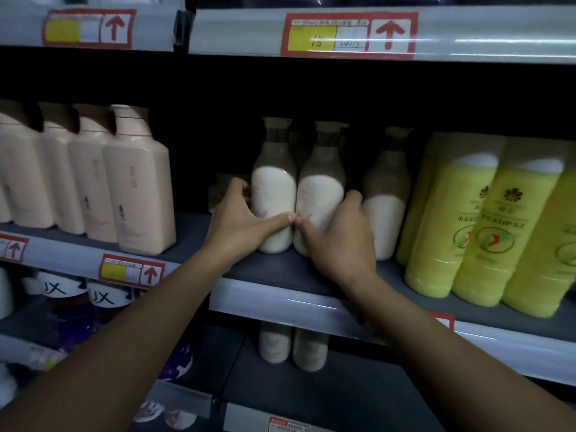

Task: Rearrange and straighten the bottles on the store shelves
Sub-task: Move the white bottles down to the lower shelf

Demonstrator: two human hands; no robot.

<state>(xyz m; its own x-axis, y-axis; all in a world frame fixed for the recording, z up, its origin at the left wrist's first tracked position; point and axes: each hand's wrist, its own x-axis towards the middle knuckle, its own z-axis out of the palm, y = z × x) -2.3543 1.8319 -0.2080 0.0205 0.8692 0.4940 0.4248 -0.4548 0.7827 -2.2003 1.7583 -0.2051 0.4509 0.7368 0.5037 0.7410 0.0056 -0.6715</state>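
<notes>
On the middle shelf, grey and dimly lit: two upright white-and-brown bottles, touching. Left hand fingers curl round the left bottle; right hand fingers wrap the right bottle. Pink bottles stand left, yellow bottles right. Red-bordered price tags line the shelf edges.

Red-framed price tags with yellow patches and red up-arrows: 1 clipped on the upper right rail, 1 on the upper left rail, 1 below the peach bottles. Blurred; print unreadable.
</notes>
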